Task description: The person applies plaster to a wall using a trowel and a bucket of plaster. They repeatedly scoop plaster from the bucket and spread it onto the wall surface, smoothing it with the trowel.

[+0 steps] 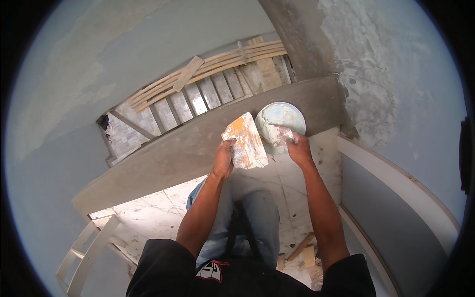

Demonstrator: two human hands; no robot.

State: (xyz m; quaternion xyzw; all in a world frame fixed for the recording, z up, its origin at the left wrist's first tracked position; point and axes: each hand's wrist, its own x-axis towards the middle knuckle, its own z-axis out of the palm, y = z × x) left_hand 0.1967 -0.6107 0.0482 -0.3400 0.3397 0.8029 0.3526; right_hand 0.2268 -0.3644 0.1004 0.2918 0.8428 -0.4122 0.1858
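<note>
Black shirt (252, 284) nearest, sleeves at both lower sides, red-and-white print on its front. Jeans (262, 218) just past it, knees toward the ledge (163, 156).

Left hand (225, 158): clamped on the board (245, 141) by its left edge, thumb on the upper face. Board is flat, roughly rectangular, tilted, smeared white over orange. Held up in front of the knees, just left of the bucket (298, 119).

Right hand (299, 150): closed on the scraper (277, 134) at its right end, blade pointing left, across the near part of the bucket mouth. Blade is coated with pale stuff. Can't tell if it touches the putty (276, 115) in the bucket. Bucket is round, pale, smeared on the inside, sits against the ledge in view; can't tell what it stands on.

Ledge is grey, runs lower left to upper right. Beyond it, lower down: grey steps (210, 91), long timber strips (213, 65) along their far side, short plank (188, 74) lying across the strips.

Near side: marble-look floor (153, 208), wood scraps (301, 247) by the right forearm, pale ladder (86, 255) lower left. Right wall (381, 74): blue-grey, patchy white coat up top.
</note>
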